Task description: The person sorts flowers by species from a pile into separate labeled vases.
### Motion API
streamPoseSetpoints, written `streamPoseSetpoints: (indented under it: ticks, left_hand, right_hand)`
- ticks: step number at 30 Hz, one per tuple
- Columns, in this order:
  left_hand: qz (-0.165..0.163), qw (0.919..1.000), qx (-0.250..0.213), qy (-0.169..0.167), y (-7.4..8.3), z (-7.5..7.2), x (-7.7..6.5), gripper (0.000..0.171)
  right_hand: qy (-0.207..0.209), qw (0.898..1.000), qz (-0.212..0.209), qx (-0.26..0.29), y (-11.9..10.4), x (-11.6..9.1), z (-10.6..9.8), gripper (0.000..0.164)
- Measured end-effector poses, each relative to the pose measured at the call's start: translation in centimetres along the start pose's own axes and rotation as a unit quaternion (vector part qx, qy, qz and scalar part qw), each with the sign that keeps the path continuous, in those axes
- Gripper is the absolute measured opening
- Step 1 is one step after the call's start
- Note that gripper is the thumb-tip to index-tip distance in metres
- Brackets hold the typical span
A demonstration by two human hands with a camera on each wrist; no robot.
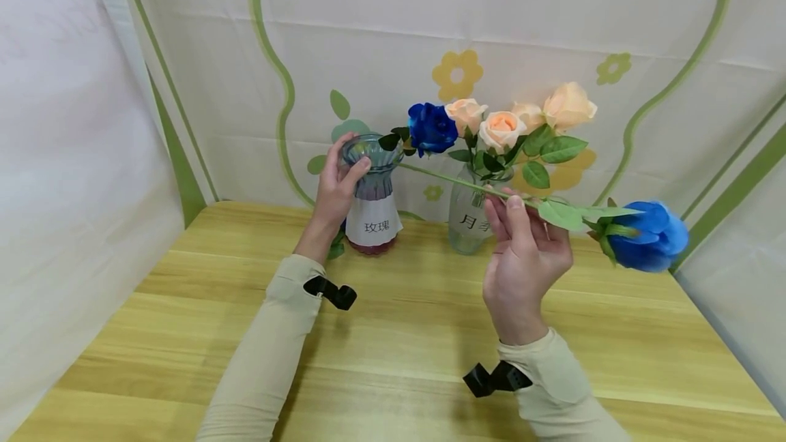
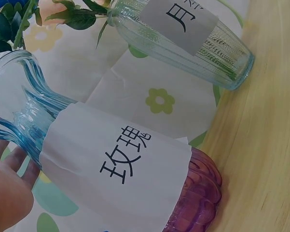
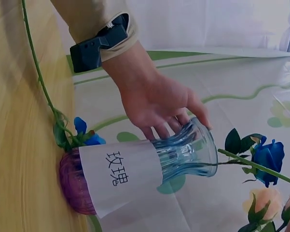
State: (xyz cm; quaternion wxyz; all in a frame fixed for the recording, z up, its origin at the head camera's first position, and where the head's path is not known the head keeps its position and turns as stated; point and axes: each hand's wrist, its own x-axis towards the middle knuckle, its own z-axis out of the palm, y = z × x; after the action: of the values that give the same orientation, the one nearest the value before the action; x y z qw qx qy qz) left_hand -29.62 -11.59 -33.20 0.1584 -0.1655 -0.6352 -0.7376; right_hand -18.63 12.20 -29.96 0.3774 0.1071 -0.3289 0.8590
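Note:
My left hand (image 1: 336, 189) grips the flared neck of a blue-and-purple glass vase (image 2: 195, 193), thumb at the rim. The vase stands upright with a white paper label (image 1: 374, 220). A dark blue rose (image 1: 432, 128) leans right from its mouth, its stem inside the glass. My right hand (image 1: 528, 264) pinches the green stem of another blue rose (image 1: 649, 237). That bloom points right, and the cut end of its stem (image 3: 255, 166) is near the vase's rim. In the right wrist view, a further blue flower (image 3: 89, 133) lies on the table beside the vase.
A clear glass vase (image 1: 463, 224) with a label holds several peach roses (image 1: 502, 129), behind the right hand. Both vases stand near the back edge of the wooden table (image 1: 393, 360). Behind it hangs a white cloth (image 1: 368, 53) with green and yellow prints.

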Motion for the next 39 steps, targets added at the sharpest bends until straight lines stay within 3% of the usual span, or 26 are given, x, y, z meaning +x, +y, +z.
streamPoseSetpoints:
  ticks: [8,13,22,29,39]
  left_hand:
    - [-0.005,1.0000,0.001,0.001,0.0,0.0,0.0,0.065]
    - [-0.002,1.0000,-0.003,0.000,0.0,0.0,0.0,0.066]
    - [-0.001,1.0000,0.004,0.002,0.0,0.0,0.1,0.066]
    - [-0.002,1.0000,0.002,0.003,-0.1,0.0,0.0,0.065]
    - [0.000,1.0000,0.001,0.002,0.0,0.2,-0.2,0.065]
  right_hand:
    - [-0.004,1.000,-0.016,-0.011,1.5,-0.4,1.7,0.026]
    - [-0.011,0.999,-0.030,-0.030,2.4,-0.5,2.8,0.020]
    - [-0.013,0.998,-0.051,-0.045,2.6,-0.5,4.3,0.017]
    - [-0.011,0.999,-0.033,-0.042,3.5,-0.7,5.1,0.014]
    - [0.001,0.993,-0.003,-0.115,5.4,-1.0,5.7,0.014]
